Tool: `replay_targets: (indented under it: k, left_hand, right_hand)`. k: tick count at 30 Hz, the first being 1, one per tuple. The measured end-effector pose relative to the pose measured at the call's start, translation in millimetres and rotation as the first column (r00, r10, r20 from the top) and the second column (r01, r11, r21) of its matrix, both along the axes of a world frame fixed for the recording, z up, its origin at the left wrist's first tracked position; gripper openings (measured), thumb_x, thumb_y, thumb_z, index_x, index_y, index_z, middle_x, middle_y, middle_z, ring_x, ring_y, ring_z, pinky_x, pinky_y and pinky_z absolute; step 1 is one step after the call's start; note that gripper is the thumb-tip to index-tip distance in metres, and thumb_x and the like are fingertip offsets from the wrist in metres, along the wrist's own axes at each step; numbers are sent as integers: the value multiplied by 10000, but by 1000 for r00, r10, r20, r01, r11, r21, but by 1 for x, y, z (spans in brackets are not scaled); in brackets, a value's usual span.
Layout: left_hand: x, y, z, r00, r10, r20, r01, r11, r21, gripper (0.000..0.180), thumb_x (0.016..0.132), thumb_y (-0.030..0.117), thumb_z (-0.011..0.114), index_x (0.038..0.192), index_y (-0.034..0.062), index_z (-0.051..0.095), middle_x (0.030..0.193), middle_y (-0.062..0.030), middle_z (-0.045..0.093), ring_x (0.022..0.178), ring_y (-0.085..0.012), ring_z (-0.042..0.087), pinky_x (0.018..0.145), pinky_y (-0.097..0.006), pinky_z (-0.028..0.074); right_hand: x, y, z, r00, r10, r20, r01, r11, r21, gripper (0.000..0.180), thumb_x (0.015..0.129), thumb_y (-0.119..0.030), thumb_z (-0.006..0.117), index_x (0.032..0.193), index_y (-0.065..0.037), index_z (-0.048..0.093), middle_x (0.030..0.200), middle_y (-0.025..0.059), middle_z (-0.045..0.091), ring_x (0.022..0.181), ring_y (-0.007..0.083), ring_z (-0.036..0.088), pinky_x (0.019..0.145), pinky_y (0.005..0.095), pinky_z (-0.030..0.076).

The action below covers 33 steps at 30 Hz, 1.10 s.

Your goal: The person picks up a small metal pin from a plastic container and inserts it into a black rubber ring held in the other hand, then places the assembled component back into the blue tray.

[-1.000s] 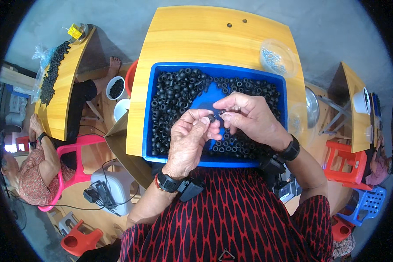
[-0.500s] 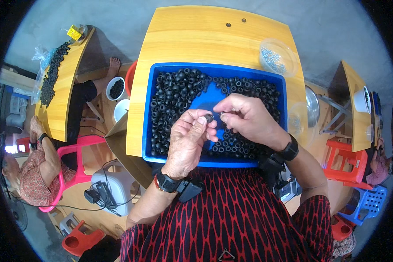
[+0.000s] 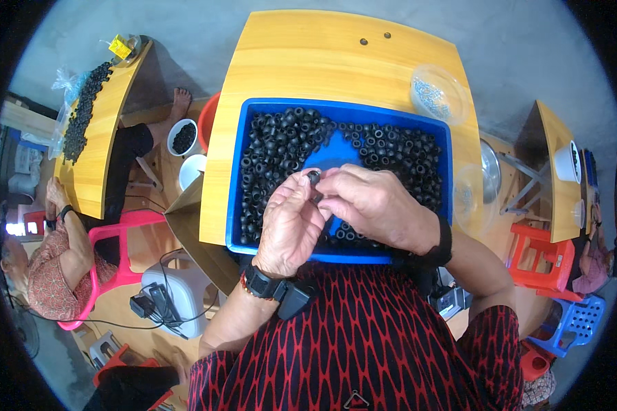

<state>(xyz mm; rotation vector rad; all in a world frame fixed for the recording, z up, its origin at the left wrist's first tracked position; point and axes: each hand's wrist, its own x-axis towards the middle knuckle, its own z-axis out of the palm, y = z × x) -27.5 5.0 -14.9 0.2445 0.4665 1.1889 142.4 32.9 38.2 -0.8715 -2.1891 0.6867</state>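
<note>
Between the thumb and fingers of my left hand (image 3: 284,229) is a small black ring-shaped piece (image 3: 314,177). My right hand (image 3: 380,205) is closed in a pinch against that piece and the left fingertips. Whatever the right fingers hold is hidden behind them. Both hands are over a blue plastic tray (image 3: 343,105). Many loose black rings (image 3: 277,140) fill its left and right sides, with a bare blue patch in the middle. A clear round tub (image 3: 432,99) of tiny pale pieces stands on the table beyond the tray's far right corner.
Two black rings (image 3: 363,42) lie on the table's (image 3: 308,61) far part. Another clear container (image 3: 469,195) sits at the right edge. A cardboard flap (image 3: 202,233) and white buckets (image 3: 182,137) stand left. At a left table a person (image 3: 65,260) sits on a pink chair.
My right hand has come left and now meets the left fingertips, where a gap was before. The left hand has shifted slightly left with the black ring turned in its fingers.
</note>
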Motion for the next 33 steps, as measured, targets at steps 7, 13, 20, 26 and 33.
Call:
replay_targets:
  k: [7, 13, 20, 26, 33]
  left_hand:
    - [-1, 0, -2, 999, -52, 7, 52, 998, 17, 256, 967, 193, 627, 1138, 7, 590, 1065, -105, 652, 981, -222, 646, 896, -390, 551]
    - [0, 0, 1, 992, -74, -99, 76, 997, 12, 203, 1000, 186, 586, 1105, 13, 597, 974, -69, 664, 857, -142, 641, 769, -307, 557]
    - [2, -2, 3, 986, -48, -160, 49, 999, 0, 178, 998, 162, 588, 1093, 12, 598, 949, -76, 662, 804, -138, 628, 724, -273, 546]
    - [2, -1, 4, 979, -56, -195, 58, 998, 6, 173, 985, 135, 598, 1101, 6, 595, 973, -89, 659, 807, -156, 625, 728, -284, 540]
    - [3, -1, 4, 983, -49, -178, 52, 999, 13, 179, 993, 133, 590, 1106, -4, 607, 975, -96, 678, 782, -143, 643, 709, -266, 556]
  right_hand:
    - [5, 17, 2, 990, -73, -119, 49, 980, -194, 83, 862, -30, 632, 929, 20, 635, 845, 147, 624, 741, 303, 658, 664, 359, 539]
    - [11, 19, 0, 991, -42, -129, 4, 960, -280, 64, 853, -10, 646, 896, 38, 639, 832, 135, 644, 721, 236, 673, 638, 327, 541]
    - [17, 18, 1, 975, -176, -134, 99, 889, -447, 11, 878, 14, 621, 882, 23, 615, 832, 81, 651, 747, 124, 660, 648, 280, 537]
    - [16, 11, -4, 950, -187, -251, -29, 745, -666, 47, 897, 34, 594, 940, 28, 576, 862, 67, 657, 764, 95, 660, 656, 240, 533]
    - [13, 15, -8, 939, -209, -273, -17, 765, -644, 132, 904, 33, 572, 1027, 32, 619, 852, 53, 646, 740, 100, 653, 638, 250, 536]
